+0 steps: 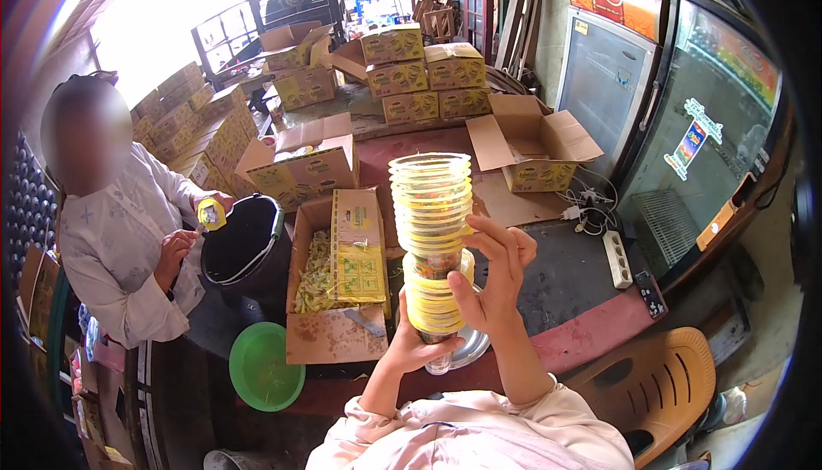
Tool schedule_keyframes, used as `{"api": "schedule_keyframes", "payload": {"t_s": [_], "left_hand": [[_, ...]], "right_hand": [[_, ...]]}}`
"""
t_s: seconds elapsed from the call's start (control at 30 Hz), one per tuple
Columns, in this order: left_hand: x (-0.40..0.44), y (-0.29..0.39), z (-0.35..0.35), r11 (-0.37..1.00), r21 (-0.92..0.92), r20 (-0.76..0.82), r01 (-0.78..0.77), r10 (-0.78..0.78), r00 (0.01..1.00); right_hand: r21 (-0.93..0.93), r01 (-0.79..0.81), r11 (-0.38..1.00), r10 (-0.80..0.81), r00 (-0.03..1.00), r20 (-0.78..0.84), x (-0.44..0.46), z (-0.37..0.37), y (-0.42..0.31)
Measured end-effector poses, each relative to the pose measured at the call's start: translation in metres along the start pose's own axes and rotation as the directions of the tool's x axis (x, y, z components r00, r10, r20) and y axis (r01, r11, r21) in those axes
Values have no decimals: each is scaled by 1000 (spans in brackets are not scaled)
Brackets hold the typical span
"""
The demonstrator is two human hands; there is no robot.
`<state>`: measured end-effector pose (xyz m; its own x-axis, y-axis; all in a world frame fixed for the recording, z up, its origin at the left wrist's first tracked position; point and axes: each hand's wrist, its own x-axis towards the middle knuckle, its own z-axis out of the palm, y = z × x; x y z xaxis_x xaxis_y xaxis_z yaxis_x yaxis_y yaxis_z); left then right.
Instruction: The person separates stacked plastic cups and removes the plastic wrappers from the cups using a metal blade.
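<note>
A tall stack of clear plastic cups with yellow rims (431, 205) stands upright in front of me, in two nested sections, one on top of the other. My left hand (417, 346) is wrapped around the bottom of the lower section. Against the stack's right side, my right hand (495, 277) grips near the join, thumb and fingers bent on the cups. Partly hidden behind my hands is a round metal lid or dish (471, 348). An open carton (310, 269) holding yellow-green scraps lies just left of the stack.
At left, another person (120, 222) holds a yellow-rimmed cup (211, 213) beside a black bucket (244, 243). A green basin (267, 367) sits below. An open box (522, 140), a power strip (616, 258), glass-door fridges (698, 136) and an orange chair (655, 389) are to the right.
</note>
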<state>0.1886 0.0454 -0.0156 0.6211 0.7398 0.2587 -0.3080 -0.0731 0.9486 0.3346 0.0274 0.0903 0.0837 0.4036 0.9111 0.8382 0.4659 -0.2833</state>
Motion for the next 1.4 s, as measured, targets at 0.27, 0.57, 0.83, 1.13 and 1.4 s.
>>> {"api": "schedule_keyframes", "payload": {"t_s": [0.27, 0.57, 0.83, 1.13, 1.4], "left_hand": [[0, 3, 8, 999, -43, -70, 3, -6, 998], [-2, -4, 6, 1000, -3, -102, 10, -10, 995], [-1, -1, 6, 999, -11, -38, 33, -34, 999], [-6, -3, 5, 999, 15, -50, 38, -37, 998], [-7, -5, 9, 1000, 27, -64, 0, 2, 998]], "right_hand": [[-14, -50, 999, 50, 999, -19, 6, -4, -1], [-122, -48, 991, 48, 999, -2, 6, -5, -5], [-150, 25, 988, -31, 999, -39, 13, -5, 0], [-49, 12, 999, -13, 999, -34, 14, -11, 2], [-10, -77, 997, 75, 990, -116, 20, -12, 3]]}}
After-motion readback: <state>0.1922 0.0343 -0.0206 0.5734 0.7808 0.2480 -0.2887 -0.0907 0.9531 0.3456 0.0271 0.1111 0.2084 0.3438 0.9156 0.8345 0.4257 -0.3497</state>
